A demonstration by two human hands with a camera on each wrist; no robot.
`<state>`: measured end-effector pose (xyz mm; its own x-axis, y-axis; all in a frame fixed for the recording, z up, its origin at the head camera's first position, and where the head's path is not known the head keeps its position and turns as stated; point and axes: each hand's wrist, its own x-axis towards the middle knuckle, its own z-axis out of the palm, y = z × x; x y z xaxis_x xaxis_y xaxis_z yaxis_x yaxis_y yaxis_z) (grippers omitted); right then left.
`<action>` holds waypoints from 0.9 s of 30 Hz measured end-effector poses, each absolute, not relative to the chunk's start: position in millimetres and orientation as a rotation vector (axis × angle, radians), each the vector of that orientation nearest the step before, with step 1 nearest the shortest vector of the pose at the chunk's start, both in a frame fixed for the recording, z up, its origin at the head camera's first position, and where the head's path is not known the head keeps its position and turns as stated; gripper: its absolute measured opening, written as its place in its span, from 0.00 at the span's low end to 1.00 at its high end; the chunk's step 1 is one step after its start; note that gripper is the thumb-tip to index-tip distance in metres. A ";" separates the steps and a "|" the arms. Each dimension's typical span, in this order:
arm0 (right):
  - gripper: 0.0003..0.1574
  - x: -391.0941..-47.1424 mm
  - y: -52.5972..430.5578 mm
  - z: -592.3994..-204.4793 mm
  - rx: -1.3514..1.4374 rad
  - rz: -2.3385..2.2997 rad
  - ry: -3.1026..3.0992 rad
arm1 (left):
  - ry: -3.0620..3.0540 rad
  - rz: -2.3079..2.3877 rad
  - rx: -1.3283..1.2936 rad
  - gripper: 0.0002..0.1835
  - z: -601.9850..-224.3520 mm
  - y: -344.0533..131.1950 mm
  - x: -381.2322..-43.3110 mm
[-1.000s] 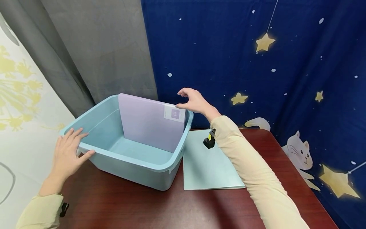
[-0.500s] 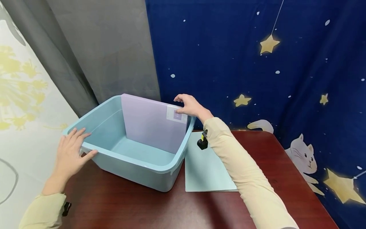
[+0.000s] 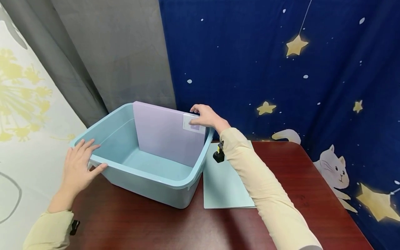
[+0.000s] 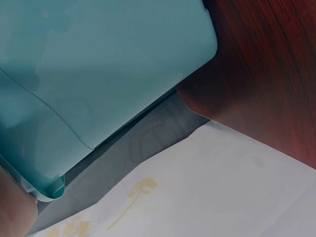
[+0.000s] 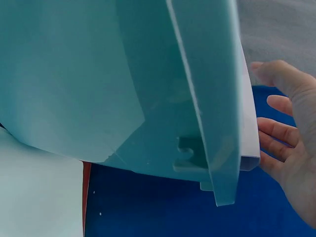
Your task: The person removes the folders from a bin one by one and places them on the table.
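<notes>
A pale blue plastic basin (image 3: 150, 175) stands on the table. Inside it a flat lilac box (image 3: 162, 135) with a white label (image 3: 187, 121) leans upright against the far wall, its top edge above the rim. My left hand (image 3: 76, 166) rests on the basin's near left corner, fingers fairly straight over the rim, thumb along the front. My right hand (image 3: 206, 116) is at the box's top right corner, thumb in front of the label, other fingers loosely bent above the edge. In the right wrist view a gap shows between thumb and box (image 5: 250, 123); fingertips come close to it.
A light mint folder or sheet (image 3: 225, 184) lies flat right of the basin, partly under my right forearm. The dark red wooden table (image 3: 150, 229) ends before a grey curtain (image 3: 118, 52) and a blue starry curtain (image 3: 237, 69).
My right hand has come down and slightly left, its thumb now in front of the label. My left hand keeps its place on the rim. The view has shifted slightly.
</notes>
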<state>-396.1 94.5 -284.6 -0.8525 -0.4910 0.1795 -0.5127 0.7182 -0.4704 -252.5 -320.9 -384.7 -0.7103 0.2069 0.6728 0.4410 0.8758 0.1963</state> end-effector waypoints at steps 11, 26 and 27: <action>0.29 -394.6 84.9 -289.0 0.818 0.685 -2.919 | -2.357 -0.452 -0.471 0.38 -386.1 -321.2 -253.6; 0.20 -388.3 74.8 -295.8 0.797 0.676 -2.893 | -2.361 -0.449 -0.465 0.38 -385.0 -319.6 -250.2; 0.20 -387.7 74.4 -295.8 0.797 0.687 -2.883 | -2.362 -0.448 -0.465 0.38 -384.6 -319.4 -250.0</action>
<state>-387.7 74.4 -295.8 -0.8626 -0.4713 0.1841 -0.5036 0.7652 -0.4010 -250.0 -319.4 -384.6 -0.7055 0.2075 0.6777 0.4413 0.8768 0.1909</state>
